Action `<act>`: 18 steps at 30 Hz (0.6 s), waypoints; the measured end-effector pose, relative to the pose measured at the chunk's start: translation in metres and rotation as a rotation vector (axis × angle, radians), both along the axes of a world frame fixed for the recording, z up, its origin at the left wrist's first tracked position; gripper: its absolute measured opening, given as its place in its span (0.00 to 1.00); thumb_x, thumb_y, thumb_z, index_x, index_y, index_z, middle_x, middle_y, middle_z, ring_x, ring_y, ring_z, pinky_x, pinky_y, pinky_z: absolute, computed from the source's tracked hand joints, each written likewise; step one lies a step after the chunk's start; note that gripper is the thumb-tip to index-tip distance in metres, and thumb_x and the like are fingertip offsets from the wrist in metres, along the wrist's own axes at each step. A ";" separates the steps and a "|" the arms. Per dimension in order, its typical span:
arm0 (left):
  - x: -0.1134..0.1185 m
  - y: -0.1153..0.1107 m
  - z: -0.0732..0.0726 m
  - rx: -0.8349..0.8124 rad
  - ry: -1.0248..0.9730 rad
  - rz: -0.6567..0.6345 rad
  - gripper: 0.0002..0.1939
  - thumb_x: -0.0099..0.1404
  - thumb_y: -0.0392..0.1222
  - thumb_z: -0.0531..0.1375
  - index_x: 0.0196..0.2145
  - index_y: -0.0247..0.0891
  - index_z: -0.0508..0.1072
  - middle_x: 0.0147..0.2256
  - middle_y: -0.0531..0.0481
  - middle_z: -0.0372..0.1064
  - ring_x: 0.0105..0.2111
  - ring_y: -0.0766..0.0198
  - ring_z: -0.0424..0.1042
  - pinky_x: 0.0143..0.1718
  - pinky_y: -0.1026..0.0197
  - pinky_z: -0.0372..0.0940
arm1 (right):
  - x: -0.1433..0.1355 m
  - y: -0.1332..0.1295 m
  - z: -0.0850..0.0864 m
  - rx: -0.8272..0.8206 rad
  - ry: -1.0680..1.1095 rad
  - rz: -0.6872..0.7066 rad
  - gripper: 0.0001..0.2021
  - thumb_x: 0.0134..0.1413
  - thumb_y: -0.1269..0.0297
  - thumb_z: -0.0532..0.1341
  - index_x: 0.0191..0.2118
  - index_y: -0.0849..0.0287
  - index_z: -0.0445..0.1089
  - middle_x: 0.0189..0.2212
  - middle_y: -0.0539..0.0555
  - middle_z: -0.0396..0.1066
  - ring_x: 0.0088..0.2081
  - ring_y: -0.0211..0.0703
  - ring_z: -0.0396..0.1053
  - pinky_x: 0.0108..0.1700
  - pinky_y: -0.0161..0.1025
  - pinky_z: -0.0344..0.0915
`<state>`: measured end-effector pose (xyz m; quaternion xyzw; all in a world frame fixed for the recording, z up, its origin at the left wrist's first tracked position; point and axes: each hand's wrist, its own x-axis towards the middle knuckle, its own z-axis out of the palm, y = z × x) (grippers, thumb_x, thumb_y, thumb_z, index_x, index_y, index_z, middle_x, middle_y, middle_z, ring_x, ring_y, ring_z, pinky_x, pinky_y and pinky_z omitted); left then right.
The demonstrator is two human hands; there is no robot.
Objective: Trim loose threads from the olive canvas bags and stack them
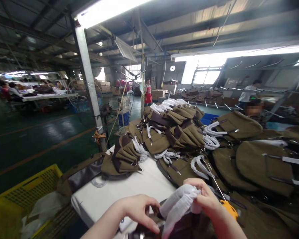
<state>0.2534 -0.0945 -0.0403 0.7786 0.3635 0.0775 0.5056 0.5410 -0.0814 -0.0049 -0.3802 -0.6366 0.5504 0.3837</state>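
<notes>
White-wrapped handles (178, 202) of a dark bag (186, 226) are gripped between the thumb and fingers of the right hand (204, 196) at the near side of a white table (132, 192), with piled bags (183, 137) heaped beyond on the far side. The left hand (139, 209) is curved at the bag's left, thumb and fingers parted; whether anything is pinched there cannot be told. The handles are judged light and pliant, their thin wrapping probably slippery and easily torn, so a grasp around both is favoured; the bag is judged soft and apt to sag. The handles' bend is pointed far and right, their long axis slanted toward near left; the bag's axis is cut from view.
</notes>
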 end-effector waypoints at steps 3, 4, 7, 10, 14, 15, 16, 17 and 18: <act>0.026 -0.010 -0.010 -0.049 -0.104 -0.022 0.23 0.60 0.59 0.61 0.46 0.43 0.79 0.39 0.53 0.78 0.36 0.57 0.73 0.35 0.62 0.64 | 0.003 0.003 -0.003 -0.035 0.008 -0.059 0.08 0.37 0.60 0.61 0.22 0.60 0.65 0.19 0.45 0.57 0.24 0.35 0.52 0.27 0.36 0.48; 0.036 -0.014 -0.015 -0.032 -0.128 0.008 0.21 0.62 0.58 0.59 0.45 0.43 0.79 0.39 0.53 0.78 0.37 0.56 0.73 0.37 0.61 0.64 | 0.005 0.004 -0.004 -0.035 -0.019 -0.094 0.08 0.37 0.60 0.61 0.23 0.59 0.67 0.19 0.46 0.60 0.24 0.37 0.55 0.28 0.37 0.51; 0.062 -0.020 -0.034 -0.032 -0.181 0.165 0.19 0.65 0.53 0.54 0.39 0.40 0.79 0.39 0.51 0.78 0.40 0.54 0.72 0.41 0.59 0.64 | 0.010 0.000 -0.002 0.131 -0.271 -0.323 0.14 0.38 0.62 0.58 0.34 0.59 0.74 0.32 0.54 0.74 0.37 0.50 0.70 0.42 0.46 0.67; 0.080 -0.015 -0.055 -0.141 -0.235 0.393 0.23 0.64 0.59 0.51 0.26 0.39 0.72 0.28 0.50 0.73 0.33 0.58 0.69 0.39 0.58 0.64 | 0.011 -0.023 0.006 0.531 -0.527 -0.653 0.25 0.41 0.66 0.57 0.50 0.56 0.71 0.53 0.60 0.70 0.57 0.58 0.65 0.62 0.57 0.59; 0.094 -0.003 -0.079 -0.188 -0.277 0.632 0.32 0.61 0.73 0.41 0.18 0.44 0.59 0.21 0.52 0.61 0.29 0.59 0.64 0.42 0.56 0.63 | -0.013 -0.068 0.007 0.500 -0.596 -0.349 0.20 0.54 0.62 0.58 0.53 0.51 0.69 0.41 0.55 0.77 0.41 0.50 0.75 0.45 0.44 0.70; 0.097 -0.001 -0.084 -0.211 -0.281 0.666 0.34 0.59 0.76 0.40 0.18 0.44 0.59 0.21 0.51 0.61 0.29 0.59 0.64 0.42 0.55 0.63 | -0.023 -0.076 0.002 0.385 -0.649 -0.178 0.20 0.52 0.60 0.61 0.53 0.51 0.69 0.37 0.53 0.78 0.36 0.49 0.75 0.39 0.41 0.70; 0.099 0.000 -0.088 -0.235 -0.286 0.695 0.36 0.57 0.79 0.39 0.17 0.44 0.59 0.21 0.51 0.61 0.29 0.59 0.64 0.41 0.55 0.63 | -0.034 -0.082 -0.005 0.272 -0.711 -0.019 0.22 0.50 0.60 0.63 0.53 0.50 0.70 0.34 0.52 0.79 0.33 0.48 0.75 0.36 0.40 0.68; 0.100 0.000 -0.091 -0.257 -0.289 0.715 0.37 0.55 0.81 0.39 0.17 0.44 0.60 0.21 0.51 0.61 0.28 0.59 0.63 0.41 0.55 0.63 | -0.045 -0.086 -0.014 0.187 -0.762 0.103 0.23 0.49 0.61 0.65 0.53 0.50 0.70 0.33 0.52 0.80 0.33 0.49 0.76 0.35 0.39 0.67; 0.101 0.000 -0.093 -0.277 -0.288 0.721 0.38 0.53 0.82 0.39 0.16 0.43 0.60 0.21 0.50 0.61 0.28 0.59 0.63 0.41 0.54 0.63 | -0.055 -0.088 -0.024 0.131 -0.797 0.189 0.21 0.49 0.61 0.65 0.52 0.50 0.71 0.34 0.52 0.80 0.34 0.50 0.76 0.35 0.38 0.65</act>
